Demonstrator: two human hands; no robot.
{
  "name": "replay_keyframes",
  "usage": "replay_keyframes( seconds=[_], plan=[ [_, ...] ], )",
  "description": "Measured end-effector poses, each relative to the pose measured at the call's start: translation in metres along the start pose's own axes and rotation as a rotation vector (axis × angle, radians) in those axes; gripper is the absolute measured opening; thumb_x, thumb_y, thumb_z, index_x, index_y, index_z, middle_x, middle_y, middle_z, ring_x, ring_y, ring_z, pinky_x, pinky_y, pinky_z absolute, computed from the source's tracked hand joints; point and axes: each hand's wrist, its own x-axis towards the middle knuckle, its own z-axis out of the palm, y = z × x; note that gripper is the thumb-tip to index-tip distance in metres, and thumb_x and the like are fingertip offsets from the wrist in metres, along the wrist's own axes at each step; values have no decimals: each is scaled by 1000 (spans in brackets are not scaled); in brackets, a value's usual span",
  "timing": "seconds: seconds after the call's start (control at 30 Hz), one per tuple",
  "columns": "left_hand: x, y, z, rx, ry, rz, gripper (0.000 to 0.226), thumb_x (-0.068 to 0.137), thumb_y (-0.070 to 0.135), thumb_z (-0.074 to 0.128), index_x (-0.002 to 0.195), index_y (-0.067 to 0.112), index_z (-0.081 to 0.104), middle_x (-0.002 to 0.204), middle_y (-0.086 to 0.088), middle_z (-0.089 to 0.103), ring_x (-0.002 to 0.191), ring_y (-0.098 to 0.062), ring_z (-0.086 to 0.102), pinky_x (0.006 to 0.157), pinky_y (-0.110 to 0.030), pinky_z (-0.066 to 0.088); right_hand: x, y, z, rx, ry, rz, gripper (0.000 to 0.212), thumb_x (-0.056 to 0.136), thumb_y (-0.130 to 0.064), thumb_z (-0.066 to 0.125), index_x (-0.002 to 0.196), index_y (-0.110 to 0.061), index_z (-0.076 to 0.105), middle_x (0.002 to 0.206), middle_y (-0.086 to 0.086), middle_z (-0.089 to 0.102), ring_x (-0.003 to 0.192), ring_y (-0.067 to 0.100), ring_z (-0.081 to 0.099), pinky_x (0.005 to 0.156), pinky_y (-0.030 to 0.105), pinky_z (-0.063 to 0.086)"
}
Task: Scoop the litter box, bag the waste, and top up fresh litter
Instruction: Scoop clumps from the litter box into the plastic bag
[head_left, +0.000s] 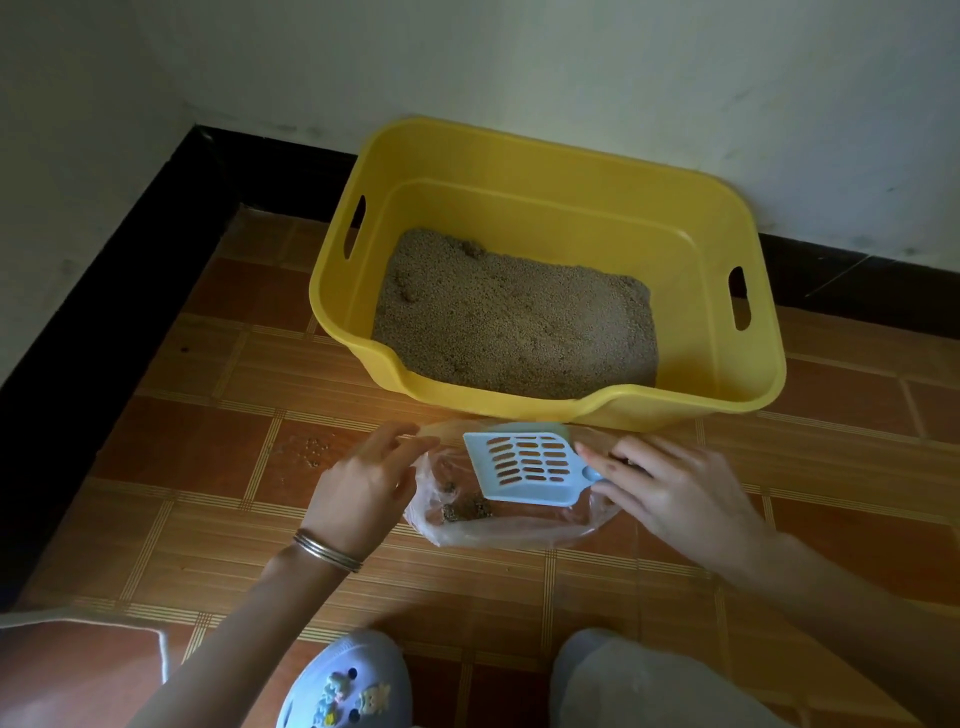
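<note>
A yellow plastic litter box (571, 156) with slot handles in its end walls stands on the orange-brown tiled floor (208, 519), close to a white wall with a black skirting board. Inside, beige granular litter (514, 322) covers the bottom unevenly, heaped higher toward the left. Just in front of the box's low front lip a clear thin plastic bag (519, 532) lies on the floor with its mouth open, and a few dark, litter-crusted clumps (465, 506) sit inside it. The right hand (670, 493) grips the short handle of a pale blue slotted plastic scoop (524, 467), fingers curled over it, holding the blade above the bag's opening; the blade looks free of clumps. The left hand (363, 483), with thin metal bangles (327, 551) at the wrist, reaches its nearly straight fingers to the left edge of the bag's mouth and touches it; whether they pinch the film cannot be told. Loose grains (311, 449) are scattered on the tile left of the bag. A pale blue clog with charms (343, 680) shows at the bottom edge.
</note>
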Motion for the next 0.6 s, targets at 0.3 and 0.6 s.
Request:
replay_keyframes(
  seconds=[0.3, 0.6],
  plan=[
    [41, 24, -76, 171, 306, 221, 27, 85, 11, 58, 109, 12, 69, 108, -5, 66, 96, -26, 60, 68, -37, 51, 43, 27, -58, 123, 123, 129, 41, 89, -39, 50, 121, -16, 62, 77, -5, 62, 48, 6, 45, 35, 20, 39],
    [90, -34, -79, 298, 152, 241, 44, 95, 38, 36, 94, 15, 74, 90, -1, 70, 95, -24, 62, 88, -34, 38, 107, 89, -36, 2, -496, 530, 46, 94, -46, 43, 139, -38, 38, 104, -12, 60, 47, 3, 40, 39, 17, 28]
  ],
)
